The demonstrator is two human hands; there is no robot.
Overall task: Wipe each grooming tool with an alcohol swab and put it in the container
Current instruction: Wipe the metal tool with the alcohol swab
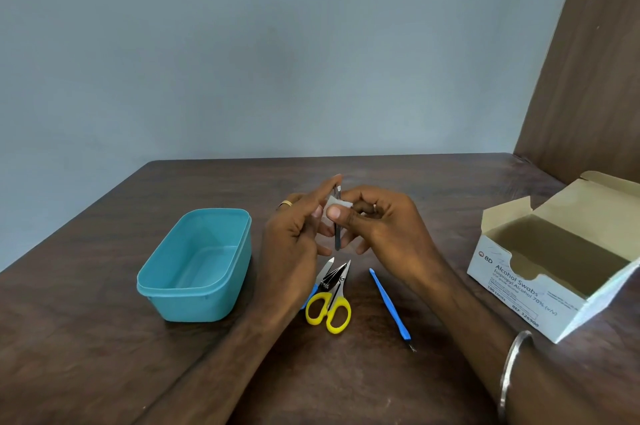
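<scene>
Above the table (104, 338), the left hand (294, 237) holds one upright metal tool (337, 227), the right hand (384, 227) pinches one white swab (337, 205) around it, near one empty blue container (197, 265), one pair of scissors (330, 300) and one blue stick (389, 305).

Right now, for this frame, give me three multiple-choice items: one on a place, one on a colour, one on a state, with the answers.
1. Where do the scissors lie?
A. Inside the container
B. On the table between the two forearms
C. In the swab box

2. What colour is the container?
A. Teal
B. Yellow
C. White

3. What is the right hand doing?
A. Resting flat on the table
B. Reaching into the box
C. Pinching a white swab against a slim metal tool

Answers: 1 B, they rest on the table below the hands. 2 A, its walls and rim are teal. 3 C, thumb and fingers press the swab on the tool, which the left hand holds.
</scene>
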